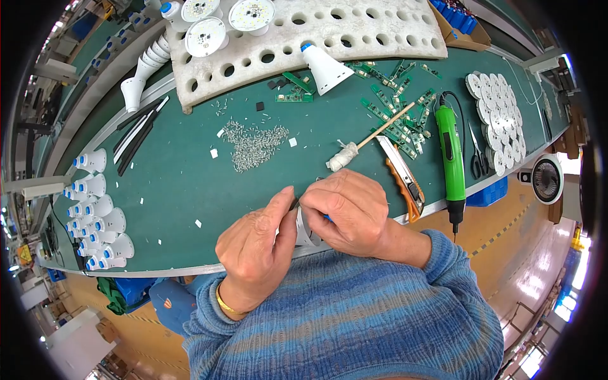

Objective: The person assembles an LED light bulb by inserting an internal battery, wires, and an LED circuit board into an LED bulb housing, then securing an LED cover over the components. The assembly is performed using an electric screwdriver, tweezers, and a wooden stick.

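My left hand (258, 237) is closed at the table's front edge, thumb and forefinger pinched on a small dark piece. Right beside it, my right hand (347, 212) is closed too, its fingertips bent over something too hidden to name. Between and below the hands shows a white lamp housing (305, 229), partly covered by the fingers. A stick with a white wrapped end (343, 157) lies just beyond my right hand. An orange cutter knife (403, 180) lies to the right of it. Beyond my left hand is a pile of small metal screws (254, 145).
Green circuit boards (396, 111), a green electric screwdriver (450, 152), scissors (477, 155) and white discs (497, 120) lie to the right. A white foam tray (285, 47) crosses the back. Lamp housings (101, 221) stand at left, near black and white strips (138, 136).
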